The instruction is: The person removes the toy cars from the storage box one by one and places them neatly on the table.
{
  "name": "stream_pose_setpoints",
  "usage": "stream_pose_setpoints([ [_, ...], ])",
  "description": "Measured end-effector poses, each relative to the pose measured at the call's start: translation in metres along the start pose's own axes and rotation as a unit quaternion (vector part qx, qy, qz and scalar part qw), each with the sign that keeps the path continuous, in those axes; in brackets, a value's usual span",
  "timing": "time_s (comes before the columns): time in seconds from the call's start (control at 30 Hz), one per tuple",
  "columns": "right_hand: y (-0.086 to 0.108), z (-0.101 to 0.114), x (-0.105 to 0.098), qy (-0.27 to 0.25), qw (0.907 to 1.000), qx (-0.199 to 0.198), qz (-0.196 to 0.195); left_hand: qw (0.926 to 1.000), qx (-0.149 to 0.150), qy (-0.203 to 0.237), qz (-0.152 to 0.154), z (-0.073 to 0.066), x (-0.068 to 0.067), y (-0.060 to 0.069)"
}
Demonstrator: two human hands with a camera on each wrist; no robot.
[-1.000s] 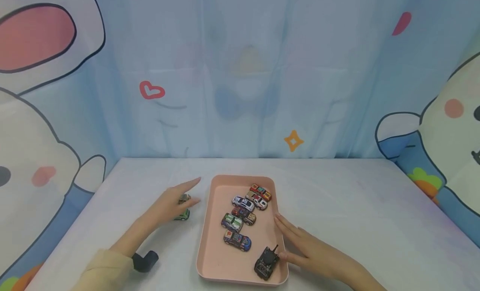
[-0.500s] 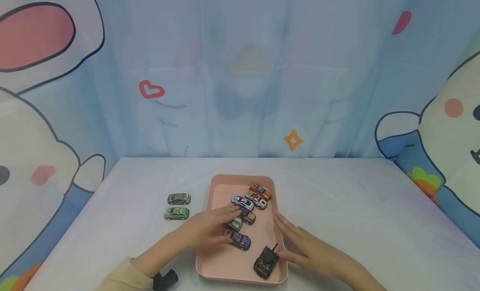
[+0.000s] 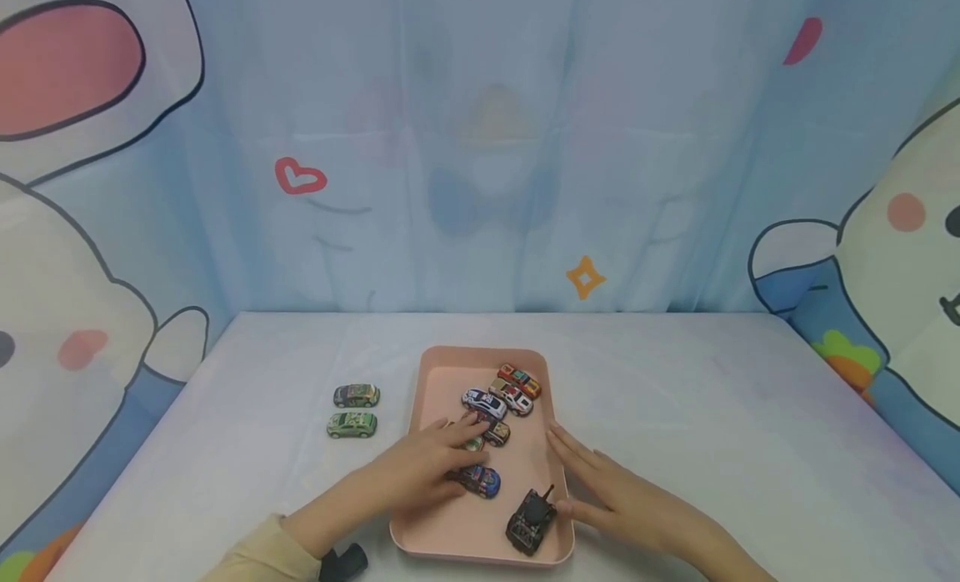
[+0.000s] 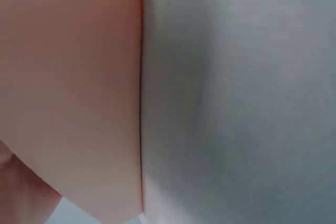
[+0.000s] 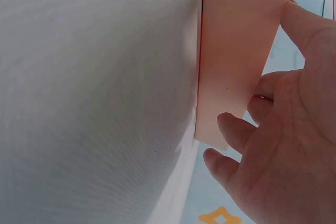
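Note:
My left hand [image 3: 427, 464] reaches into the pink tray [image 3: 442, 539], fingers spread over a green-and-white toy car [image 3: 474, 443] and a blue toy car [image 3: 483, 482]; any grip is hidden. Beside the tray's right wall, my right hand [image 3: 618, 499] touches the rim with extended fingers, near a black toy tank [image 3: 530, 522]. In the left wrist view, part of the left hand [image 4: 26, 195] shows past the tray wall [image 4: 79, 87]. The right wrist view has the right hand [image 5: 294, 129] against the tray's outer wall [image 5: 236, 51].
Farther up the tray lie several more cars, among them a white one [image 3: 484, 403] and a red one [image 3: 519, 380]. Two green cars [image 3: 352, 424] stand on the white table [image 3: 675, 382] left of the tray. A black object [image 3: 345, 563] shows by the left sleeve.
My left hand has moved right, from beside the two green cars to over the cars in the tray. My right hand has stayed at the tray's right side.

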State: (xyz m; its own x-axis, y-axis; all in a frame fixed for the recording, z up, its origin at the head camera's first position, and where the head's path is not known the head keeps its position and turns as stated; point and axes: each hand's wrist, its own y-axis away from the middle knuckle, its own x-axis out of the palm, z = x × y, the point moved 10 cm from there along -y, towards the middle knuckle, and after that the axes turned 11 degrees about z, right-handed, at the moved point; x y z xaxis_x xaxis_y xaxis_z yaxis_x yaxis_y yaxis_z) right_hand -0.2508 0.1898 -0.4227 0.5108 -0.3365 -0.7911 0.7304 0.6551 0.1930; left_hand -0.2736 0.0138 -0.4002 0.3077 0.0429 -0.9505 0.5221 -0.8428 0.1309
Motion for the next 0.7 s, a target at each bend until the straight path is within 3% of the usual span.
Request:
stream_pose_setpoints([
  [0.2,0.001,0.006,-0.001,-0.004,0.9999,0.006,0.009,0.9997,0.006,-0.020,-0.013,-0.004,-0.001,0.001],
  [0.47,0.001,0.006,-0.002,-0.005,0.9999,0.003,0.010,0.9962,0.039,-0.060,-0.050,-0.014,-0.007,0.003],
  [0.7,0.000,-0.002,0.000,0.007,0.9998,-0.017,-0.009,0.9964,0.044,-0.042,-0.060,-0.014,-0.009,0.006],
])
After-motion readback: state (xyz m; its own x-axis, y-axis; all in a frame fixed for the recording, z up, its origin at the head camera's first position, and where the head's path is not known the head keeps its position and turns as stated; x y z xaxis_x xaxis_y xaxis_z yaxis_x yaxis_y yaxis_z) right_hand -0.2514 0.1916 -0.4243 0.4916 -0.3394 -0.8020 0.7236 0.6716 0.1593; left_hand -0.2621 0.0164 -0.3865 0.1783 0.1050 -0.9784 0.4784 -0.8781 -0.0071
